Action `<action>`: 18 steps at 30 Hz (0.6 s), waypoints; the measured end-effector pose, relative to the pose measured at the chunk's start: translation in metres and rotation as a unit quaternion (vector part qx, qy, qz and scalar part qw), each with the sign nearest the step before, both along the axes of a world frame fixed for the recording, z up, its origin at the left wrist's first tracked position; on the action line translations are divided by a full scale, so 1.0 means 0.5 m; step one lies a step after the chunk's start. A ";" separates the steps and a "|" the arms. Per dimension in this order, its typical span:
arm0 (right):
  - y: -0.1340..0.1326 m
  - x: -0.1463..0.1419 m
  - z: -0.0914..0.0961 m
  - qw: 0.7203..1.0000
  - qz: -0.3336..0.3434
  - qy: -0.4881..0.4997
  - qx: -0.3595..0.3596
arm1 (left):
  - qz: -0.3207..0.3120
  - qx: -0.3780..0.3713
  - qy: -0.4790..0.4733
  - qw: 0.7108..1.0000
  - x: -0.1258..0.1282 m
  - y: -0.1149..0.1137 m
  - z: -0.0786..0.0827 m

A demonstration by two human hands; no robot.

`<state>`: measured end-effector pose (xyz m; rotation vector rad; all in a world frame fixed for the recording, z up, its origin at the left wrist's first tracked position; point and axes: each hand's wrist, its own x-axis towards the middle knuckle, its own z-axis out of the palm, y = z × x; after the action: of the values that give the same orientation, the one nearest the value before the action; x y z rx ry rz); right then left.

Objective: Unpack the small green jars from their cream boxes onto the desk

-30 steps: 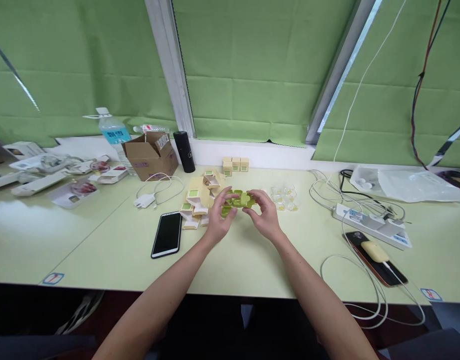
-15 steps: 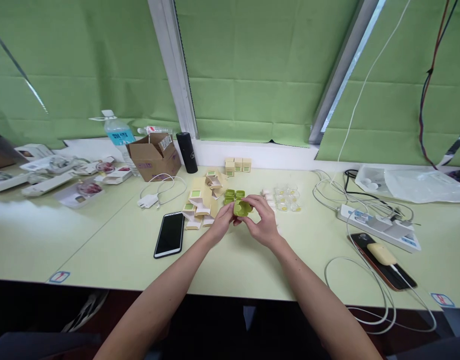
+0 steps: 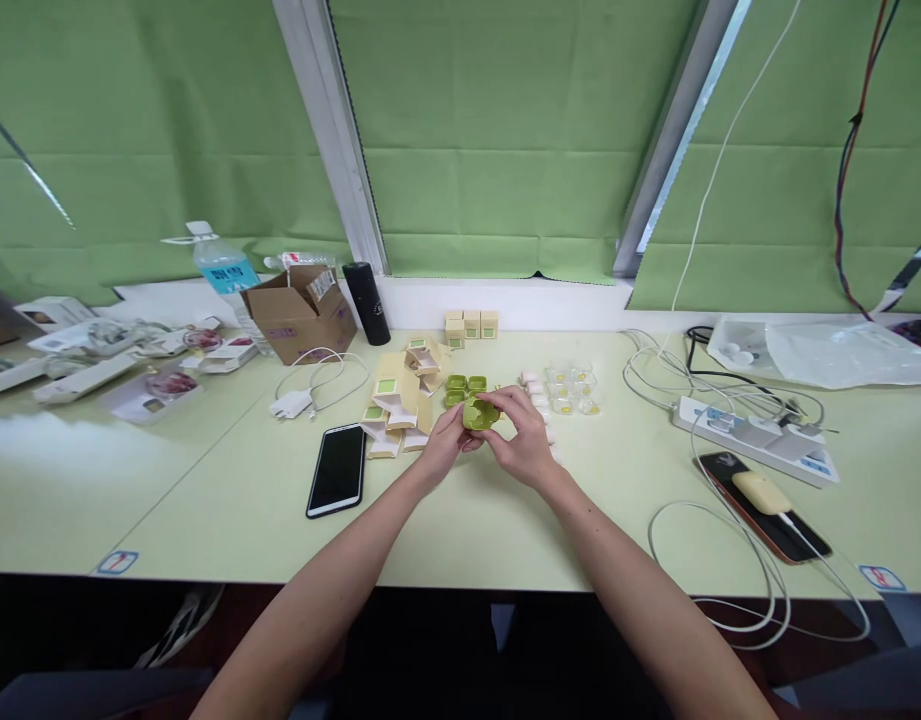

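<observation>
Set wider a second ago, the left hand (image 3: 445, 440) and right hand (image 3: 524, 440) now clamp together on one green cup (image 3: 479, 414) above the middle of the desk (image 3: 467, 545), nearer its front edge than the other green cups (image 3: 476, 384), so work seems narrowed to this piece.

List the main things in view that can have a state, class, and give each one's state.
Small green plastic cup, held between left hand and right hand
White-framed rectangular phone, flat, screen dark
Brown cardboard box, flaps open
Heaped cream paper cartons, open
Clear plastic bottle with blue label, upright, capped
Black cylindrical flask, upright
White plastic power strip, adapters plugged in
</observation>
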<state>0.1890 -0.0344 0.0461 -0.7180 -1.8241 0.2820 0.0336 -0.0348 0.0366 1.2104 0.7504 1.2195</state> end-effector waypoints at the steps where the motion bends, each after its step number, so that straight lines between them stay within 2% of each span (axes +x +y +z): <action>1: -0.001 -0.001 0.001 1.000 -0.004 0.002 0.002 | 0.005 -0.001 -0.009 1.000 0.003 0.000 0.000; 4: 0.000 -0.005 0.000 1.000 -0.015 0.019 0.005 | 0.007 -0.002 -0.049 0.999 0.010 0.003 -0.001; 8: 0.004 -0.009 -0.008 0.999 -0.019 0.045 0.001 | -0.038 -0.011 -0.111 0.993 0.006 0.008 0.000; 11: 0.007 -0.010 -0.017 0.999 -0.030 0.028 0.002 | -0.061 -0.037 -0.139 0.988 -0.001 0.008 0.000; 18: 0.010 -0.007 -0.024 0.997 -0.063 0.014 0.036 | -0.062 -0.080 -0.196 0.975 -0.003 0.013 -0.005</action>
<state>0.1854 -0.0295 0.0343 -0.7708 -1.7449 0.1436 0.0319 -0.0281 0.0343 0.8355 0.4618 1.2196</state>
